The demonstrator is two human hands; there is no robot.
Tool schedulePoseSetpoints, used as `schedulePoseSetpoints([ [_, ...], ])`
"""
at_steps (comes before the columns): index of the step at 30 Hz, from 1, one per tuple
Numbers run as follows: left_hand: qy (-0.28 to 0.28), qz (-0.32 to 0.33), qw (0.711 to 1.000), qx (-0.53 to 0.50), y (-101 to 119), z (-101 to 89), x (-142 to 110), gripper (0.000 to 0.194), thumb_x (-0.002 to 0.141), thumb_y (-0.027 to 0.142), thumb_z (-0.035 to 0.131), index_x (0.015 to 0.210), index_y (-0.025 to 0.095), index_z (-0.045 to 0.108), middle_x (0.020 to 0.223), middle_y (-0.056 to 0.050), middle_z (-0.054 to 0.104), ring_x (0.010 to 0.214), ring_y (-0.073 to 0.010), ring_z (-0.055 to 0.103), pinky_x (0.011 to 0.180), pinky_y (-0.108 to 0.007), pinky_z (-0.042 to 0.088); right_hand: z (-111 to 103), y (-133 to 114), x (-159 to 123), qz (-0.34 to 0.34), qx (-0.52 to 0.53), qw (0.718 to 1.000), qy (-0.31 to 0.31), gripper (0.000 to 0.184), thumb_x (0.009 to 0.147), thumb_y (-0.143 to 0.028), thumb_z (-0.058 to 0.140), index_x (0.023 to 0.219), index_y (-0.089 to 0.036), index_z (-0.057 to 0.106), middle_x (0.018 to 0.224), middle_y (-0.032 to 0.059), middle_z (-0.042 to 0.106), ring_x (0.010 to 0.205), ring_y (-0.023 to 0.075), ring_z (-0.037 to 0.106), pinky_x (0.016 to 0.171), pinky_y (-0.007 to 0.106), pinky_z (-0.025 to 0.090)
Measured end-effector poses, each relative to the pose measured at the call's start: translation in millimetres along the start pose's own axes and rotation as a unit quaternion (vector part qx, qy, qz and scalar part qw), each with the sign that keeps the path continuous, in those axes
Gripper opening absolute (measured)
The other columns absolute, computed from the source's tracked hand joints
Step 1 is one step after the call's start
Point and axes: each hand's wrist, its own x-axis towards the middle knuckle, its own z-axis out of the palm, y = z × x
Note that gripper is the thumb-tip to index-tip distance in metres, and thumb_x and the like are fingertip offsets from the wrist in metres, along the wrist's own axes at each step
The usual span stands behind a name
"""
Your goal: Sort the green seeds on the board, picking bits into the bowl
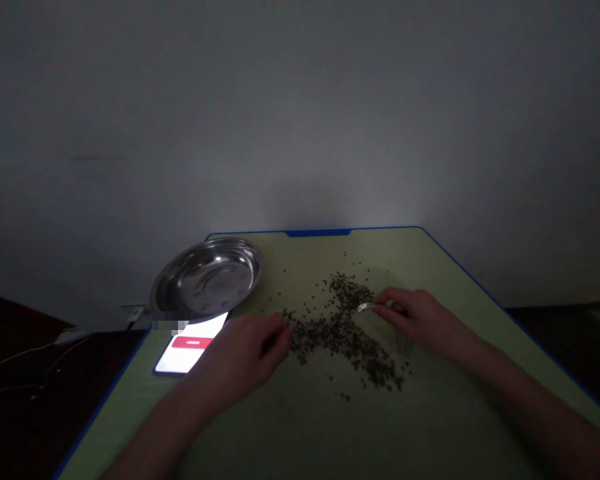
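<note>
Small dark grains (335, 333), much like peppercorns, lie scattered in a loose heap across the pale green table. At the heap's left edge is my left hand (260, 347), its fingers curled and pinched together. Whether anything sits between those fingertips is hidden. My right hand (413, 313) is on the other side of the heap, thumb and fingers closed on a short, silvery, slightly curved piece (365, 307). That piece's tip points left, over or against the grains; its kind is too dim to tell.
A shiny metal basin (215, 277) stands at the table's back left. Partly beneath its rim lies a lit phone (193, 347), next to my left forearm. The blue-edged table (300, 427) meets a grey wall behind. Cables and a plug (135, 315) are at the left.
</note>
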Motion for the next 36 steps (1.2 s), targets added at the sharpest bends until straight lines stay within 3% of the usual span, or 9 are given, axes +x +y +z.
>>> schedulePoseSetpoints([
  [8, -0.006, -0.003, 1.000, -0.004, -0.5, 1.0, 0.1, 0.032, 0.091, 0.031, 0.039, 0.066, 0.017, 0.051, 0.058, 0.002, 0.051, 0.053, -0.0093, 0.045, 0.052, -0.024, 0.024, -28.2, 25.7, -6.9, 0.029, -0.031, 0.999, 0.008, 0.036, 0.091, -0.050, 0.044, 0.071, -0.023, 0.057, 0.060, -0.0001, 0.061, 0.053, 0.0158, 0.055, 0.052, 0.028, 0.038],
  [15, -0.002, 0.000, 1.000, -0.019, -1.4, 2.9, 2.0, 0.028, 0.089, 0.028, 0.041, 0.064, 0.017, 0.051, 0.056, 0.003, 0.049, 0.051, -0.0085, 0.043, 0.051, -0.025, 0.023, -25.8, 32.6, -54.4, 0.097, -0.043, 0.994, 0.015, 0.039, 0.091, -0.054, 0.041, 0.069, -0.025, 0.057, 0.056, 0.0015, 0.062, 0.049, 0.0187, 0.058, 0.049, 0.031, 0.040],
  [20, 0.006, 0.007, 1.000, -0.012, -1.5, 2.4, 0.4, 0.030, 0.089, 0.030, 0.041, 0.064, 0.017, 0.051, 0.056, 0.003, 0.049, 0.051, -0.0084, 0.043, 0.051, -0.025, 0.023, -7.4, 17.3, -81.2, 0.129, 0.002, 0.992, 0.014, 0.035, 0.090, -0.052, 0.043, 0.071, -0.026, 0.058, 0.061, 0.0027, 0.067, 0.054, 0.0206, 0.063, 0.053, 0.032, 0.045],
  [27, 0.004, 0.007, 1.000, -0.002, 0.9, 1.5, -0.4, 0.030, 0.089, 0.031, 0.042, 0.063, 0.017, 0.049, 0.056, 0.003, 0.049, 0.051, -0.0082, 0.043, 0.051, -0.025, 0.023, 23.5, -27.6, -73.0, 0.140, 0.068, 0.988, 0.018, 0.036, 0.092, -0.049, 0.039, 0.074, -0.025, 0.060, 0.073, 0.0057, 0.072, 0.064, 0.0224, 0.067, 0.057, 0.033, 0.048],
  [33, 0.003, 0.004, 1.000, -0.002, 3.6, 0.8, 2.0, 0.031, 0.089, 0.031, 0.042, 0.062, 0.017, 0.048, 0.054, 0.004, 0.046, 0.049, -0.0074, 0.040, 0.051, -0.025, 0.022, 15.2, -28.0, -72.6, 0.149, 0.077, 0.985, 0.045, 0.034, 0.090, -0.051, 0.043, 0.083, -0.026, 0.065, 0.075, 0.0050, 0.074, 0.063, 0.0221, 0.068, 0.053, 0.031, 0.048],
  [36, 0.006, 0.013, 1.000, -0.004, 3.6, 0.7, 1.1, 0.031, 0.089, 0.031, 0.043, 0.062, 0.017, 0.047, 0.054, 0.004, 0.046, 0.049, -0.0072, 0.040, 0.050, -0.025, 0.022, 9.0, -23.0, -77.9, 0.119, 0.045, 0.991, 0.029, 0.032, 0.091, -0.050, 0.045, 0.083, -0.027, 0.066, 0.071, 0.0026, 0.073, 0.058, 0.0205, 0.067, 0.052, 0.031, 0.047],
])
